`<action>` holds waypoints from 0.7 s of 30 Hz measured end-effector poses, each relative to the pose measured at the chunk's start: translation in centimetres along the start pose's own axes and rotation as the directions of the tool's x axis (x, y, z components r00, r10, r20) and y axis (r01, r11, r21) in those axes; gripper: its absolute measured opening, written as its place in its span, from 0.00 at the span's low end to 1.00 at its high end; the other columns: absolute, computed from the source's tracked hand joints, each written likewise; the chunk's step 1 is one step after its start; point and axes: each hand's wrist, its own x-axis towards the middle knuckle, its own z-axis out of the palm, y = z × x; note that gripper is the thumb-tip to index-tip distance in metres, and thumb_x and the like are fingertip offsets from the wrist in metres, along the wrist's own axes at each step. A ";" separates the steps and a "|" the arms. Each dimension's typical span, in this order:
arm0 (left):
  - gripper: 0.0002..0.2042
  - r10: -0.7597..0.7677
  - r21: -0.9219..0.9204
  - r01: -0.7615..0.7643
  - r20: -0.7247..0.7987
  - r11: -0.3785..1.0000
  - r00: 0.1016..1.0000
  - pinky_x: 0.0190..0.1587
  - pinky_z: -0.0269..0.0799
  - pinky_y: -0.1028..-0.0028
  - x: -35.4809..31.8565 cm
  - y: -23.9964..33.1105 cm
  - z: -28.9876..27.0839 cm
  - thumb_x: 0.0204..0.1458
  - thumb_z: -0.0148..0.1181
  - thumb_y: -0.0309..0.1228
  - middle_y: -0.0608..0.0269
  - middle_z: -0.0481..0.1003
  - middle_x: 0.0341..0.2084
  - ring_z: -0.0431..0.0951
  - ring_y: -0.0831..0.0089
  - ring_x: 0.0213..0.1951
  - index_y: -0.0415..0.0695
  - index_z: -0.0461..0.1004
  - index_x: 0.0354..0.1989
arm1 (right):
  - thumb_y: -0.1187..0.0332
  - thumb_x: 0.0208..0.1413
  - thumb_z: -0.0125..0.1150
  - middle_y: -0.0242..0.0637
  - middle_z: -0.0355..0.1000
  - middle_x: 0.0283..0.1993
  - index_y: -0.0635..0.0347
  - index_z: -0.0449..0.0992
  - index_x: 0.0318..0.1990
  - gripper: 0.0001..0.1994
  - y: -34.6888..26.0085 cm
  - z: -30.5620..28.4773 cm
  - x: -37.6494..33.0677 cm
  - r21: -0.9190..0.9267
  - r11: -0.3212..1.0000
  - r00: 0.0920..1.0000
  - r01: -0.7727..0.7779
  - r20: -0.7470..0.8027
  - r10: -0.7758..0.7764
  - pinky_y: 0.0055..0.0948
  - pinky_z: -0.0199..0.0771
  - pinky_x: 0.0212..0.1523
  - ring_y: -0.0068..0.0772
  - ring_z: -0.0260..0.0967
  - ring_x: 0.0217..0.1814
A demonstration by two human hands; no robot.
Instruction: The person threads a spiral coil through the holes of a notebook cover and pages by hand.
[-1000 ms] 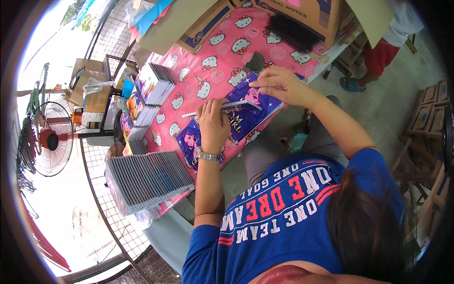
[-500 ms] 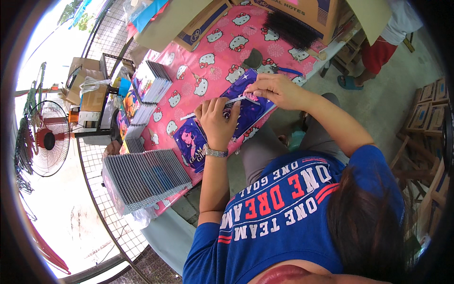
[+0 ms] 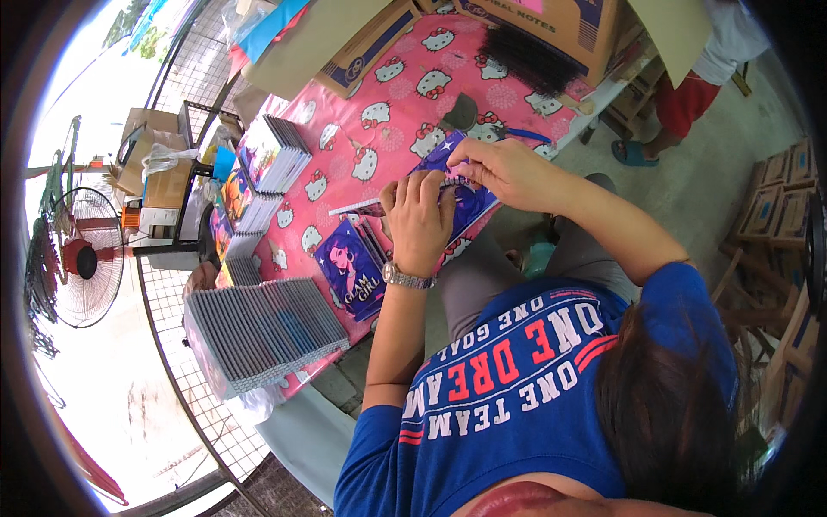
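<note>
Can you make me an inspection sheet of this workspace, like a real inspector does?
Surface: pink patterned tablecloth.
Job's things: purple notebook under the hands; another purple cover left of it; grey-spined stack farther left.
Clutter: black bristly bundle; slim blue object, kind unclear.
Fingers: left hand lies over the notebook; right hand has bent fingers at it, grip unclear.
Cables: nothing seen clearly.
Surroundings: fan, cardboard boxes, another person's red shorts.
</note>
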 end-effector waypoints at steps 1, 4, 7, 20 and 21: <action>0.12 0.005 -0.006 -0.005 0.009 1.000 1.000 0.52 0.59 0.59 -0.1 -0.1 0.0 0.51 0.61 0.29 0.56 0.74 0.38 0.73 0.58 0.42 0.43 0.70 0.43 | 0.66 0.60 0.58 0.42 0.72 0.39 0.57 0.70 0.54 0.15 -0.6 0.3 -0.2 -0.100 0.994 0.999 0.037 -0.031 -0.040 0.35 0.72 0.41 0.39 0.73 0.41; 0.12 0.007 -0.022 -0.007 0.016 1.000 1.000 0.52 0.59 0.60 -0.5 -0.2 -0.4 0.51 0.61 0.29 0.57 0.74 0.37 0.73 0.58 0.41 0.43 0.71 0.43 | 0.66 0.60 0.57 0.46 0.74 0.41 0.59 0.68 0.53 0.16 -1.7 -0.2 0.8 -0.093 0.996 0.994 0.019 0.105 -0.009 0.36 0.74 0.43 0.43 0.75 0.43; 0.11 -0.045 -0.023 0.045 -0.003 0.999 0.999 0.51 0.60 0.61 -1.7 -0.6 -1.1 0.52 0.61 0.29 0.59 0.75 0.35 0.73 0.59 0.40 0.44 0.72 0.42 | 0.65 0.62 0.55 0.46 0.76 0.41 0.60 0.66 0.55 0.16 0.2 -1.0 5.5 0.284 0.815 0.801 -0.506 0.505 0.321 0.37 0.76 0.43 0.44 0.77 0.44; 0.17 -0.239 0.222 0.285 -0.213 0.933 0.947 0.63 0.23 0.32 -3.1 -0.5 0.6 0.42 0.70 0.50 0.73 0.75 0.36 0.69 0.59 0.56 0.53 0.77 0.34 | 0.58 0.44 0.71 0.41 0.66 0.54 0.55 0.77 0.51 0.25 15.6 1.4 11.1 -0.152 0.969 0.966 -0.195 0.140 0.217 0.37 0.66 0.58 0.39 0.64 0.59; 0.17 -0.225 0.175 0.261 -0.204 0.949 0.953 0.64 0.26 0.36 -3.7 -1.2 0.6 0.40 0.72 0.48 0.71 0.75 0.35 0.69 0.59 0.56 0.52 0.77 0.32 | 0.58 0.46 0.68 0.40 0.69 0.53 0.56 0.75 0.53 0.26 11.9 0.3 10.8 0.290 0.914 0.921 -0.284 0.348 0.176 0.33 0.66 0.57 0.35 0.66 0.55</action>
